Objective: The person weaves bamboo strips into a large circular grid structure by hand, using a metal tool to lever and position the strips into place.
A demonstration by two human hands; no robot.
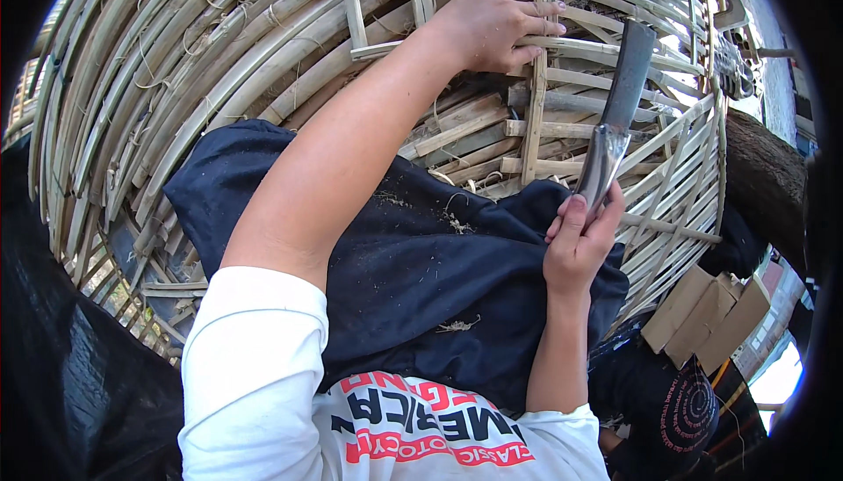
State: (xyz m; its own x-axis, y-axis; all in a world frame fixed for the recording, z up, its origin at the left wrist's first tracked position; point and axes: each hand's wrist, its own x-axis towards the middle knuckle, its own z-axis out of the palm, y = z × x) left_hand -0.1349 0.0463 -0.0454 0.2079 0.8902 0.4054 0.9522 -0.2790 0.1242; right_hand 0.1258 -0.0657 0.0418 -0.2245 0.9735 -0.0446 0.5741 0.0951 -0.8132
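Note:
My left hand reaches across to the top middle, its fingers stretched out and apart. They lie over an upright slat of a bamboo frame, and nothing shows gripped in them. Lower and to the right, my right hand is closed round a machete. Its broad dark blade points up and away, with a shinier metal part just above my fingers. The blade passes in front of the bamboo strips, and I cannot tell whether it touches them. The rest of the handle is hidden in my grip.
Long split bamboo strips are stacked at the far left. A dark cloth with shavings covers my lap. Woven bamboo slats curve along the right. Beyond are a log, cardboard and a person in dark clothing.

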